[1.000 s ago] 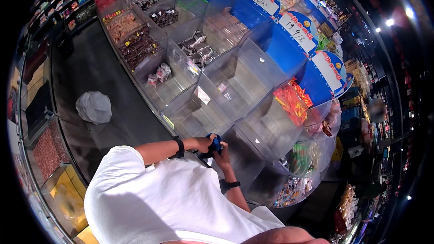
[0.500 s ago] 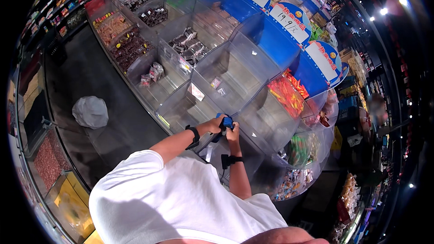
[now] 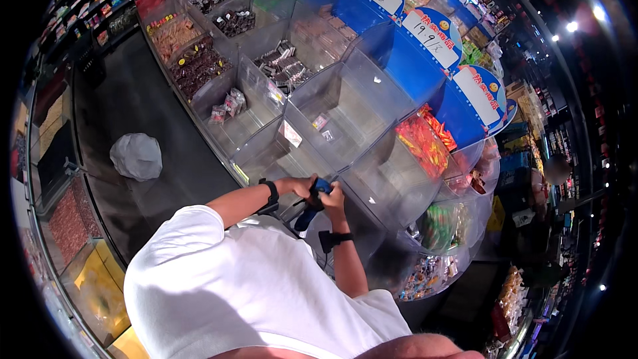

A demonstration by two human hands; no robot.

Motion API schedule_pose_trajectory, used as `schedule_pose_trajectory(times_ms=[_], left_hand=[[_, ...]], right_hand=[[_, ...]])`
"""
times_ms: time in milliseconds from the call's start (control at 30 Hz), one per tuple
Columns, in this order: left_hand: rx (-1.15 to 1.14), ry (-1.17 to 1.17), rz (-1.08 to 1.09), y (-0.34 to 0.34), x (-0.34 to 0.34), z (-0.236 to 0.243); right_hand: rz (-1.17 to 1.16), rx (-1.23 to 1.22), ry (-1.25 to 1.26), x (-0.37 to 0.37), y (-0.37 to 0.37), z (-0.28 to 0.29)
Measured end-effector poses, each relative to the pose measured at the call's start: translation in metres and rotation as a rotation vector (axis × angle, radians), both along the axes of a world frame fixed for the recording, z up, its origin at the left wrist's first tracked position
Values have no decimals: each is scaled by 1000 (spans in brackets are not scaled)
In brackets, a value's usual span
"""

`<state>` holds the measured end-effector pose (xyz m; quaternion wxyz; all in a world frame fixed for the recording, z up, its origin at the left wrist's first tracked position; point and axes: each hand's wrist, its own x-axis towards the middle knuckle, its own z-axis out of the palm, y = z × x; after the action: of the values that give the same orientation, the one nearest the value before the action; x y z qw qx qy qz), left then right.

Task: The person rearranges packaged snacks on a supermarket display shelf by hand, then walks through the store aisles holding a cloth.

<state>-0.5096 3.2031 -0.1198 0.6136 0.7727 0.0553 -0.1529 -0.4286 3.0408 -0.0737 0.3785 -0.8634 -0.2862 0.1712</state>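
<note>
Both my hands meet in front of my chest, over the near edge of the clear bins. Between them is a small blue and black object [image 3: 323, 185] whose kind I cannot make out; a dark blue part of it hangs down toward my shirt. My left hand [image 3: 304, 187] is closed on its left side. My right hand [image 3: 334, 197] grips the right side, fingers curled. Each wrist wears a black band. Just beyond the hands is a clear bin [image 3: 266, 159] with a small white card [image 3: 290, 134] at its divider.
Clear bins hold wrapped sweets: silver-and-dark packets [image 3: 284, 66], red packets [image 3: 423, 143], green packets [image 3: 442, 223]. Blue sign boards [image 3: 425, 40] stand behind them. A whitish rounded thing [image 3: 135, 157] sits on the dark surface at left. Shelves [image 3: 106, 0] line the far left.
My hands have drawn slightly left and nearer my body with the blue and black object. It has turned, so a dark blue part hangs lower. The view has shifted slightly.
</note>
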Motion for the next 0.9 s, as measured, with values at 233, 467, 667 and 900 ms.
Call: schedule_pose_trajectory(times_ms=[233, 467, 667, 900], left_hand=[[203, -72, 125, 1, 26, 12], [29, 331, -327, 10, -21, 49], [101, 78, 103, 1, -7, -19], [87, 87, 241, -36, -10, 34]], right_hand=[[-139, -1, -46, 4, 18, -8], [109, -34, 202, -44, -14, -6], [150, -129, -1, -27, 20, 2], [-230, -17, -49, -29, -11, -20]])
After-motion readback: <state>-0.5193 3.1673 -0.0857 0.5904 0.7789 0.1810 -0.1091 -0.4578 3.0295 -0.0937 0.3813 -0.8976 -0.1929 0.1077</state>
